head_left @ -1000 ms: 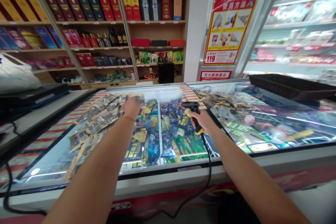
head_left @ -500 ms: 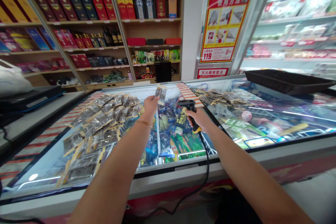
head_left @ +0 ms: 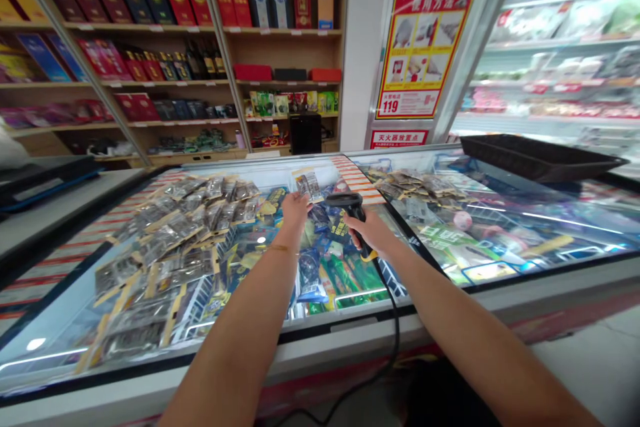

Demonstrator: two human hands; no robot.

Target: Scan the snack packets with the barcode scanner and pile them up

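My left hand reaches over the glass top of a chest freezer. Its fingers pinch the near edge of a small clear-fronted snack packet with dark contents and a pale border. My right hand is wrapped around the grip of a black and yellow handheld barcode scanner. The scanner's head points left, just to the right of the packet. A black cable runs down from its handle. To the left, a spread pile of similar packets lies on the glass.
A smaller heap of packets lies on the right-hand glass. Behind it rests a black tray. Frozen goods in baskets show through the glass. Shelves of boxes stand behind, with a red poster on the wall.
The packet has been lowered and tilted in my left hand, its barcode side no longer facing me. The scanner has shifted slightly left in view. The view itself has moved a little.
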